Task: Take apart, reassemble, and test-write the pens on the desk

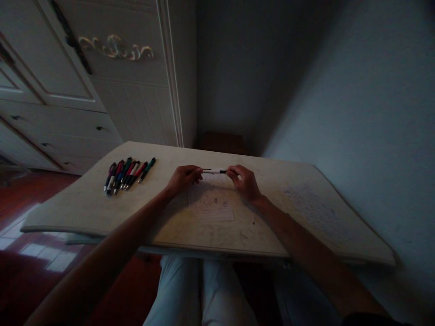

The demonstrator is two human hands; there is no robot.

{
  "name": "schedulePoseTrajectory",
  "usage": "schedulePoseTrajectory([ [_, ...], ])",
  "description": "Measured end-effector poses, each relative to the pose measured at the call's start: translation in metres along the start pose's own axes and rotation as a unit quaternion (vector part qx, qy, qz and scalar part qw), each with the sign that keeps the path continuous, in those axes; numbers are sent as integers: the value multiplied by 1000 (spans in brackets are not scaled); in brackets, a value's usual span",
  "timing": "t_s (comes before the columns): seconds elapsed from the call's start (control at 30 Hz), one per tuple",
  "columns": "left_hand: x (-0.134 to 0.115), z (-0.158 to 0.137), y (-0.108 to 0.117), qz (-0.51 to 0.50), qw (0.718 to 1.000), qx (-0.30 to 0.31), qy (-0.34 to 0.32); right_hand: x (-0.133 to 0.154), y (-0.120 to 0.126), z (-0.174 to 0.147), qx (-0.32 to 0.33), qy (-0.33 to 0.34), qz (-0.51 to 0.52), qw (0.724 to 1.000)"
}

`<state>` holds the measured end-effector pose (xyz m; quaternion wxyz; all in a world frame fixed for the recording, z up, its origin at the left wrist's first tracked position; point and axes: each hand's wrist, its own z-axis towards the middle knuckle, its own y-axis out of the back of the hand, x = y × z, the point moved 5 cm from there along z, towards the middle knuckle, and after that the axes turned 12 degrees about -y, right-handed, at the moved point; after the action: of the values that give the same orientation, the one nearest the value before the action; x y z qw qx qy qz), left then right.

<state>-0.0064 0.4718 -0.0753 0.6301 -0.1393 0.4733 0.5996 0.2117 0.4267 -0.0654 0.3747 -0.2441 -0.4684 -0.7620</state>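
Between my two hands a slim white pen (214, 172) with a black section lies level above the table. My left hand (185, 177) pinches its left end, where a thin dark strip, perhaps the clip, sticks out along it. The fingers of my right hand (244, 180) are closed on the black right end. Below the pen lies a sheet of paper (214, 213) with printed lines and small round marks. Several pens (125, 174) in red, green, purple, white and blue lie in a loose group to the left of my left hand.
The pale table (170, 226) has scribbled handwriting (316, 210) on its right side. A white cabinet (136, 104) stands behind it at the left. A bluish wall (374, 113) runs close along the right edge. My legs (200, 290) are under the front edge.
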Motion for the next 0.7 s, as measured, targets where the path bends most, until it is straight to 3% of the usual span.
schedulePoseTrajectory([
  [0.3, -1, -4, 1, 43, 997, -56, -45, -8, -9, -1, 5, 2, -61, 998],
  [0.53, -24, -6, 4, 115, 978, -70, -157, -18, -17, -2, 36, -70, 44, 996],
  [0.7, -25, -4, 11, 131, 974, -98, -156, -12, -21, -1, 57, -101, 123, 986],
])
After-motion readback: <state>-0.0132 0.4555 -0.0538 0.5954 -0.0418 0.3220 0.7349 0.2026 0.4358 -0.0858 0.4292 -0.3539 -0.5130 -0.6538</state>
